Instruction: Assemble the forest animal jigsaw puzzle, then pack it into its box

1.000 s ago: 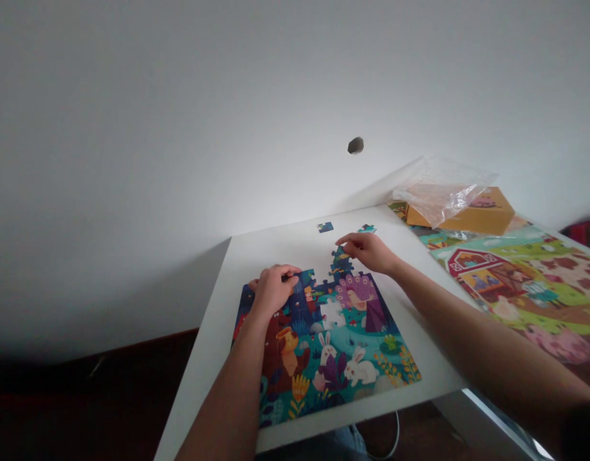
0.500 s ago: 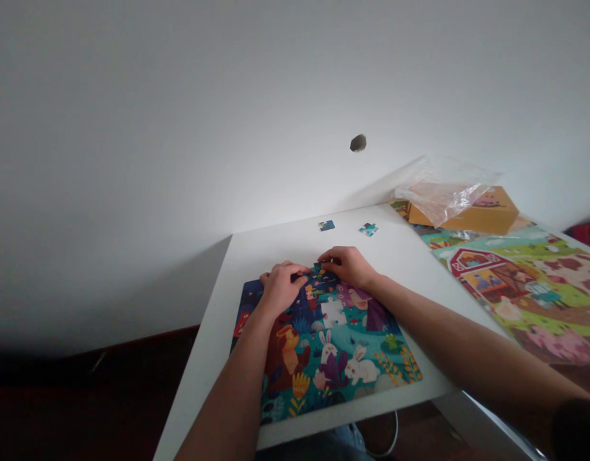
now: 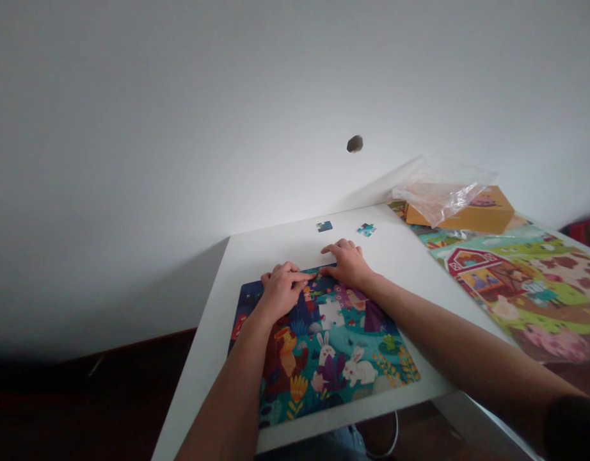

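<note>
A jigsaw puzzle [image 3: 345, 349] with rabbits and a bear lies on the white table, with a white gap [image 3: 331, 314] near its middle. My left hand [image 3: 284, 287] rests on its far edge, index finger stretched out onto a puzzle piece there. Beside it, my right hand [image 3: 347, 261] has its thumb on the puzzle and its fingers spread and raised, holding nothing. Beyond the hands lie two loose pieces, a dark blue one [image 3: 324, 226] and a teal one [image 3: 366, 230].
A yellow box [image 3: 487, 211] under a clear plastic bag [image 3: 439, 192] stands at the back right. A farm picture puzzle [image 3: 530, 282] covers the right side. The white wall [image 3: 276, 128] rises behind the table [image 3: 218, 307].
My right hand has lifted its fingers off the far-edge piece and spread them. My left index finger has stretched right onto that piece, which now sits level with the far edge.
</note>
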Tool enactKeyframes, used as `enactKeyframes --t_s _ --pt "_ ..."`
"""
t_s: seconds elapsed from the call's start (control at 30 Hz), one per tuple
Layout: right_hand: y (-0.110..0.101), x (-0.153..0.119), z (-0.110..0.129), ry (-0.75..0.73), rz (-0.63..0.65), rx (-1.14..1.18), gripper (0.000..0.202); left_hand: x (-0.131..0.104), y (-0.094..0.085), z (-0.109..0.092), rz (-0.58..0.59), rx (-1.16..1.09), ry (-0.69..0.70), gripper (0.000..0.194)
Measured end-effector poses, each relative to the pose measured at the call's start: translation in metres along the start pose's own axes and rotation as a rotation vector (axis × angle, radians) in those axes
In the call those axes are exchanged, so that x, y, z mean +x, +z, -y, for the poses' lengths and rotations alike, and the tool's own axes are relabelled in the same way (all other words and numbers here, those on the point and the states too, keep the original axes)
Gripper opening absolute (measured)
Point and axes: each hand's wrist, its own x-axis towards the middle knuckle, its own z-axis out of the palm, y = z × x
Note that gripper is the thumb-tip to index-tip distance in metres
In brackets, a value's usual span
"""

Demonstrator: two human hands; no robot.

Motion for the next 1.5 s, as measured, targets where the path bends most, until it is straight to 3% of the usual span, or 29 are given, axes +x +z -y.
enactKeyframes --t_s 0.13,0.3,0.5,0.73,0.83,1.0,1.07,1.27,1.5 --pt "-0.006 0.008 -0.016 0.122 -0.102 -0.085 0.049 -0.001 0.0 0.001 0.009 -0.004 0.009 0.029" --pt "-0.02 0.02 -0.059 0.314 -0.242 -0.178 0.064 -0.002 -0.002 -0.001 0.004 -0.009 -0.002 0.032" --pt "-0.033 0.024 -0.087 0.385 -0.163 -0.158 0.046 -0.002 -0.001 0.0 0.008 -0.012 -0.008 0.032" --pt "-0.033 0.026 -0.088 0.472 -0.184 -0.077 0.066 -0.002 -0.002 0.001 0.011 -0.017 -0.001 0.032" --pt "-0.036 0.025 -0.09 0.441 -0.201 0.061 0.064 -0.002 -0.003 0.0 0.009 -0.019 -0.004 0.032" --pt "-0.047 0.022 -0.091 0.401 -0.141 0.361 0.028 -0.002 -0.005 -0.002 0.027 -0.017 -0.016 0.032" --pt "-0.051 0.021 -0.092 0.382 -0.122 0.48 0.029 -0.002 -0.005 -0.002 0.031 -0.019 -0.018 0.032" --pt "-0.056 0.016 -0.092 0.287 -0.015 0.761 0.055 -0.001 -0.003 0.002 0.017 -0.037 0.007 0.032" --pt "-0.053 0.01 -0.064 0.118 0.227 0.891 0.037 -0.001 -0.002 0.003 0.008 -0.027 0.017 0.032"
